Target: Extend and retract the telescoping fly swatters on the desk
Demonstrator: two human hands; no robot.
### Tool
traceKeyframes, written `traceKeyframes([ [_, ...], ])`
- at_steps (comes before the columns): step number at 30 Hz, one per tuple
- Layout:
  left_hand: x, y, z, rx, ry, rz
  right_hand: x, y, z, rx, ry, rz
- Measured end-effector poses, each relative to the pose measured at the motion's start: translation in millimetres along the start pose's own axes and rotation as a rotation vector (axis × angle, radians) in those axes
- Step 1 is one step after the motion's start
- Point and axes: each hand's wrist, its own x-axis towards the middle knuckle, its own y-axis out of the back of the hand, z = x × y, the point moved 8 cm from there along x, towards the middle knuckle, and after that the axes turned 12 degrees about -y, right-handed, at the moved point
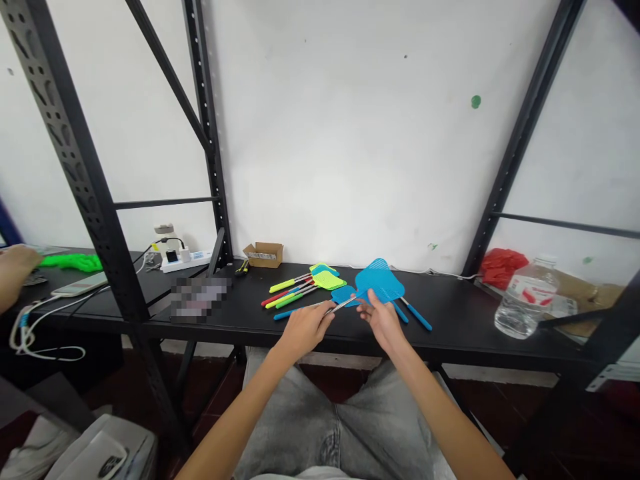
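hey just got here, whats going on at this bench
A person sits at a black bench, holding a blue fly swatter in both hands. The left hand is on its metal shaft, and the right hand is where the shaft meets the head. More swatters lie on the bench, including a bunch with yellow-green heads to the left. A small cardboard box sits behind that bunch, and a water bottle stands off to the right.

A clear bottle (525, 300) stands near red plastic (503, 265).
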Motion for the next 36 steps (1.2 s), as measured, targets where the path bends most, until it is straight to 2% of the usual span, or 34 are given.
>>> traceKeyframes([
  [3,-4.8,-1.1,-16.0,0.050,0.043,-0.008,10.7,27.2,-6.6,0.089,0.000,0.101],
  [6,-6.4,-7.4,-20.2,0.046,0.047,-0.011,18.1,45.7,-9.8,0.115,0.008,0.151],
  [11,-6.9,-23.0,-20.5,0.040,0.040,-0.046,26.1,62.0,-10.5,0.137,0.040,0.191],
  [16,-9.2,-28.0,-23.8,0.047,0.026,-0.042,30.8,77.9,-13.3,0.143,0.120,0.245],
  [20,-8.8,-30.3,-16.3,0.077,-0.001,-0.039,31.3,73.0,-12.0,0.037,0.151,0.203],
  [28,-6.2,-43.4,14.1,0.070,-0.120,-0.036,35.1,62.5,0.9,-0.275,0.063,0.206],
  [32,-5.6,-44.7,30.2,0.023,-0.209,-0.034,35.6,55.4,-1.0,-0.497,0.119,0.155],
  [36,-5.5,-46.8,41.2,-0.029,-0.271,-0.054,24.5,32.4,-4.2,-0.826,0.210,0.056],
])
